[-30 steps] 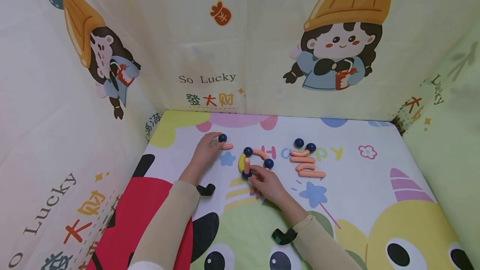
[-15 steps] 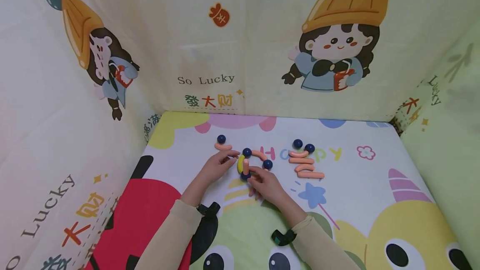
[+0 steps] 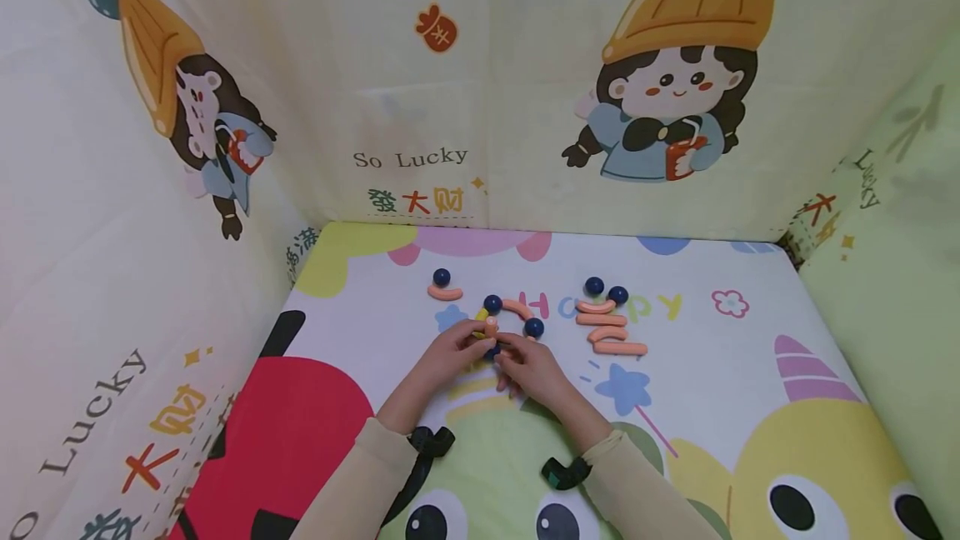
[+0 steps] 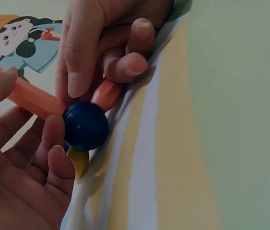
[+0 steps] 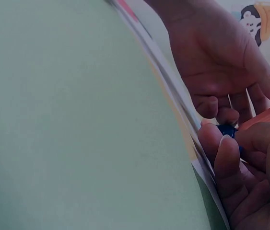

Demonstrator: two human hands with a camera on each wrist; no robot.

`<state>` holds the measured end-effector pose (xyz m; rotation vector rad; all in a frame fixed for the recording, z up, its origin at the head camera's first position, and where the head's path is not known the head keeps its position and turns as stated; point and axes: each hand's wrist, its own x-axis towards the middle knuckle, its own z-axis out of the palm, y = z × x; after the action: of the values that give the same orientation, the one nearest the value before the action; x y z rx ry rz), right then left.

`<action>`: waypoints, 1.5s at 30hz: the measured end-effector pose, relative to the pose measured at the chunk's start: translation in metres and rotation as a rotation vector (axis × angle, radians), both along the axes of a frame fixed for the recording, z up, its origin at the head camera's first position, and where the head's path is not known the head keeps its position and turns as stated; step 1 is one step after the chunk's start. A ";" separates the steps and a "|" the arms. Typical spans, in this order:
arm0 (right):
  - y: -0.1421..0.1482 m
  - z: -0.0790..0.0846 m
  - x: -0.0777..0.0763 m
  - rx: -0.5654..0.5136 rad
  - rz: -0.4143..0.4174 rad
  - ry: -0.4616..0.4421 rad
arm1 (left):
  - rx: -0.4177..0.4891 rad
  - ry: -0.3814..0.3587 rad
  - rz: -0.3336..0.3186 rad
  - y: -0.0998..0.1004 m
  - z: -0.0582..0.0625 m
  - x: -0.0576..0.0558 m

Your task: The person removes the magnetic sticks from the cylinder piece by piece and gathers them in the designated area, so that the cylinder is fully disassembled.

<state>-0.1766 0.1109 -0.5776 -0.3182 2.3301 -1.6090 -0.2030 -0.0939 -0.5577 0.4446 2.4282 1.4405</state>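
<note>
A ring of toy building pieces lies mid-table in the head view: blue balls such as this ball (image 3: 533, 327), a curved orange stick (image 3: 516, 307) and a yellow curved stick, now mostly hidden. At its near side an orange stick (image 4: 36, 98) rises from a blue ball (image 4: 85, 125). My left hand (image 3: 448, 355) pinches this upright stick, thumb near its free end and fingertips beside the ball. My right hand (image 3: 534, 365) holds the near ball, with finger and thumb against it in the right wrist view. Another orange stick (image 4: 107, 95) runs from that ball under my right fingers.
Behind the ring at left lie a blue ball (image 3: 441, 277) and a curved orange stick (image 3: 445, 293). To the right are two more balls (image 3: 594, 285) and several orange sticks (image 3: 602, 320). Printed cloth walls (image 3: 525, 198) stand around the table's back and sides.
My left hand has left the loose curved stick and ball at the back left, moved right and toward me, and taken hold of the upright stick. The right hand stays at the ring.
</note>
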 end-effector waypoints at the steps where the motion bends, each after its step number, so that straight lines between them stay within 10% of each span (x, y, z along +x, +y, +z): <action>1: 0.000 0.000 0.000 0.004 -0.003 -0.004 | 0.000 0.004 0.010 0.001 0.000 0.000; 25: -0.001 0.001 0.000 -0.011 0.006 -0.001 | -0.015 0.018 0.139 0.005 0.001 -0.007; 35: -0.001 0.000 -0.001 -0.001 0.015 -0.003 | -0.053 -0.031 0.200 -0.015 0.005 -0.018; 45: 0.000 -0.002 -0.001 -0.019 0.016 -0.012 | -0.082 0.077 0.179 -0.043 0.002 -0.037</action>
<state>-0.1777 0.1104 -0.5791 -0.3296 2.2986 -1.6227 -0.2396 -0.1366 -0.5554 0.2753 2.6356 1.4102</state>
